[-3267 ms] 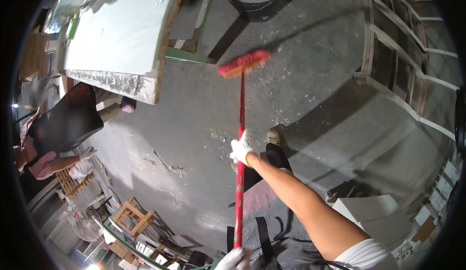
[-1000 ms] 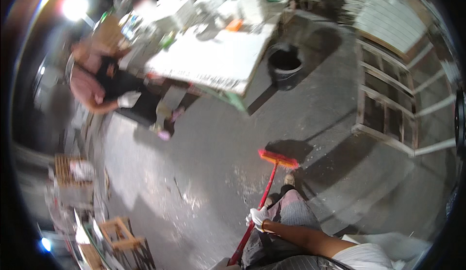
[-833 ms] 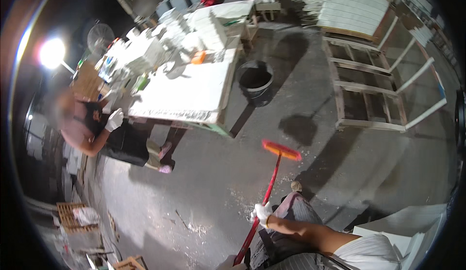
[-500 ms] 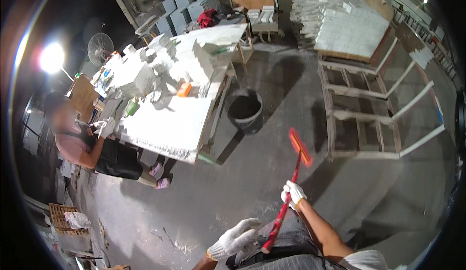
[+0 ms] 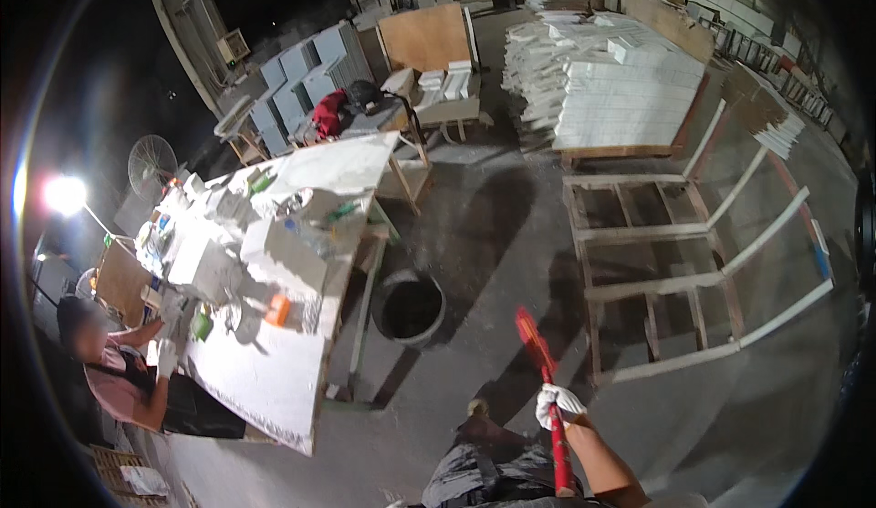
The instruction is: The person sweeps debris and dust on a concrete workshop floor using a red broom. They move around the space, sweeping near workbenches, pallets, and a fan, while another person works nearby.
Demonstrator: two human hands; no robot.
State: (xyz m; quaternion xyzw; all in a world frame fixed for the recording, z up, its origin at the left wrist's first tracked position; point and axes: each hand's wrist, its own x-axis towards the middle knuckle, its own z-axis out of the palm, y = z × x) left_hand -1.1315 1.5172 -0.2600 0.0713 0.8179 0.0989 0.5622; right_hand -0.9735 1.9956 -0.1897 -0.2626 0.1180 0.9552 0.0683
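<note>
My right hand, in a white knit glove, is closed around the red handle of a broom. The handle slants up from near my lap, and the narrow orange-red broom head points away from me, over the grey floor. Whether its bristles touch the floor I cannot tell. My left hand does not show clearly; only a small white scrap is visible at the lower edge.
A black bucket stands beside the white-topped worktable covered with white blocks and an orange item. A person works at its left. Right stands a wooden frame; behind it, stacked white pieces.
My view has shifted forward and left, so the bucket and table appear nearer. My right hand still grips the broom, now pointing more upright; my left hand has dropped out of view.
</note>
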